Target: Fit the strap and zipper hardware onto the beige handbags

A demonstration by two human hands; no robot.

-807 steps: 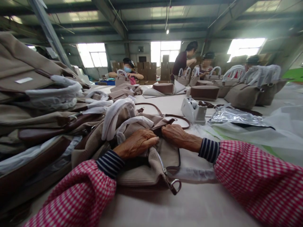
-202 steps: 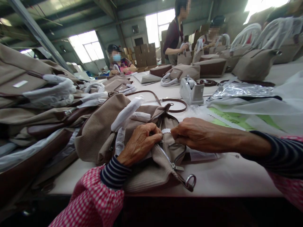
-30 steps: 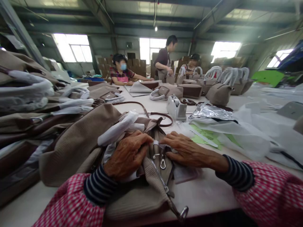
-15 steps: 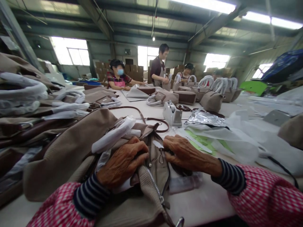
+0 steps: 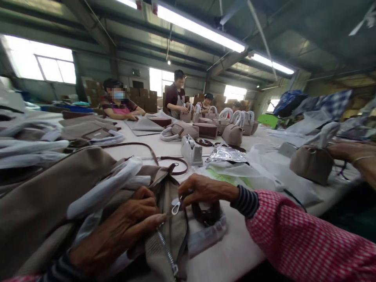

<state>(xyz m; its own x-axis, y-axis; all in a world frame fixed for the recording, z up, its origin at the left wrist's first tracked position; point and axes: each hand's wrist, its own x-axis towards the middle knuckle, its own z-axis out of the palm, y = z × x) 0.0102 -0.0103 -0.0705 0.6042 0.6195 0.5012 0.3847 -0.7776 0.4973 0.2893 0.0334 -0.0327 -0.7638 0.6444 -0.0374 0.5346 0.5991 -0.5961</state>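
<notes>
A taupe ribbed handbag (image 5: 151,244) lies in front of me with its zip open and the lining showing. My left hand (image 5: 123,223) is closed over the near side of its opening, thumb stretched along the zip edge, fingertips partly hidden in the fabric. My right hand (image 5: 207,190) pinches a small metal snap hook (image 5: 176,206) over the lining; what it is fastened to is hidden by the fingers. White-wrapped handles (image 5: 105,188) lean across the bag. Beside it, under my right hand, sits a brown coiled strap (image 5: 207,213) with a clear plastic wrapping (image 5: 210,235).
A grey tape dispenser (image 5: 191,150) and a silver foil packet (image 5: 227,153) stand beyond the bag. More taupe bags (image 5: 233,135) line the far table, where several co-workers stand or sit. At right, a co-worker's hand (image 5: 343,152) touches a small bag (image 5: 311,163).
The view has turned right, bringing in a co-worker's arm and a small bag. My right hand has shifted its hold onto the snap hook; my left thumb has stretched out over the zip.
</notes>
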